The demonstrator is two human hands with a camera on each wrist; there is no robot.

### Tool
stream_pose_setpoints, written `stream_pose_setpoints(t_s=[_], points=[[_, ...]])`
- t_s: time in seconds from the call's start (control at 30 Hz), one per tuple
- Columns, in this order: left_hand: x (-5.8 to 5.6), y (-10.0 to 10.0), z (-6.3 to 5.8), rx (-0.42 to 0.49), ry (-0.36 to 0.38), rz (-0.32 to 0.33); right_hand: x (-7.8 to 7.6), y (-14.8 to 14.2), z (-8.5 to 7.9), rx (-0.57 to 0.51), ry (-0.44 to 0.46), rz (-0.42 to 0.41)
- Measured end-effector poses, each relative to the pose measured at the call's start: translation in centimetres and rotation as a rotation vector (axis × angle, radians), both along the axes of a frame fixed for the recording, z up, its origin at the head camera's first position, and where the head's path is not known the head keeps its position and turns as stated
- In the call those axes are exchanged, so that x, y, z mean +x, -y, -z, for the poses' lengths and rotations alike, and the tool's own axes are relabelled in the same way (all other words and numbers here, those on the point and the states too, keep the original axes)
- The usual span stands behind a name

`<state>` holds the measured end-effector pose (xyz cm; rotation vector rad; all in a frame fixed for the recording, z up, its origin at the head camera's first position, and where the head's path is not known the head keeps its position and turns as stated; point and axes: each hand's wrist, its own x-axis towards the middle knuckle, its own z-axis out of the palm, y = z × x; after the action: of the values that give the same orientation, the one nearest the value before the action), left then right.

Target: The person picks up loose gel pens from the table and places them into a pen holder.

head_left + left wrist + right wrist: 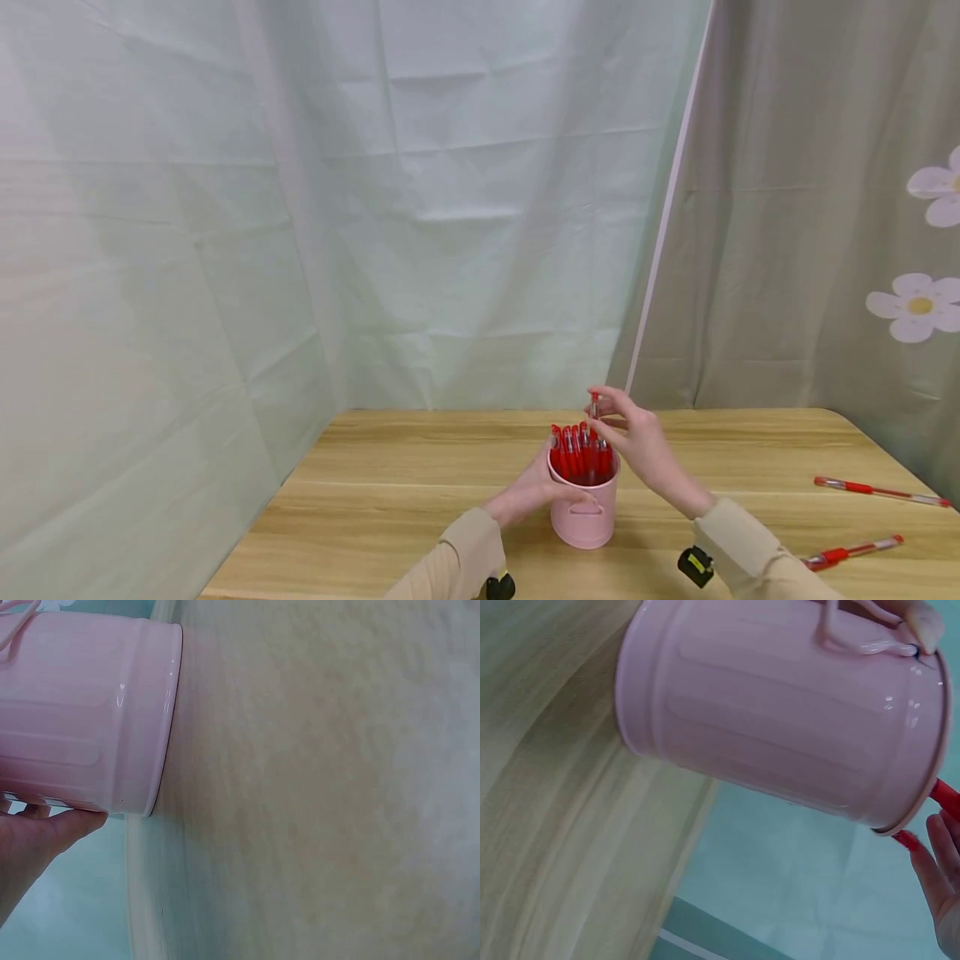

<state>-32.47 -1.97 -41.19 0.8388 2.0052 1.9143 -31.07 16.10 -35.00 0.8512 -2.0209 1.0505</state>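
Note:
A pink metal bucket [583, 527] stands upright on the wooden table, filled with several red pens [572, 454]. My left hand [534, 490] holds it by its left side, the thumb lying across the front near the small handle. In the left wrist view the bucket [67, 712] rests on the tabletop with the fingers along its side. Over the right part of the opening, my right hand [636, 437] pinches a clear, red-topped pen [594, 410], which is upright. The lower end of that pen is among the others. The right wrist view shows the right hand [946, 877] beside the rim.
Two more red pens lie on the right of the table [420, 467]: one farther back [873, 488], one nearer [855, 552] beside the right sleeve. A pale curtain [480, 250] hangs behind, and a grey flowered one [772, 250] on the right.

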Motion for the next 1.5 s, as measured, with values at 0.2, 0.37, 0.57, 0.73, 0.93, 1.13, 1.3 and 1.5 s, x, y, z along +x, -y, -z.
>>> stream_pose_setpoints(t_s=[0.2,0.37,0.57,0.73,0.93,1.13,1.3,1.5], points=[[0.1,0.0,0.0,0.017,-0.009,0.011,-0.3,-0.1,0.6,0.02,0.011,0.0],[0.2,-0.1,-0.1,0.022,-0.014,0.003,-0.4,-0.3,1.0,0.057,0.063,0.013],[0.2,-0.1,-0.1,0.022,-0.012,0.001,-0.3,-0.5,1.7,0.106,0.141,0.05],[0.2,-0.1,-0.1,0.045,-0.018,0.009,-0.4,-0.6,1.9,0.126,0.135,0.054],[0.3,0.1,-0.1,0.044,-0.014,0.0,-0.4,-0.7,1.9,0.144,0.147,0.048],[0.2,0.1,0.0,0.032,-0.017,-0.008,-0.3,-0.8,1.9,0.148,0.194,0.051],[0.2,0.2,-0.2,-0.014,-0.021,-0.029,-0.3,-0.9,1.7,0.161,0.173,0.037],[0.3,0.3,-0.2,-0.031,-0.016,-0.032,-0.2,-1.3,1.8,0.173,0.18,0.03]])
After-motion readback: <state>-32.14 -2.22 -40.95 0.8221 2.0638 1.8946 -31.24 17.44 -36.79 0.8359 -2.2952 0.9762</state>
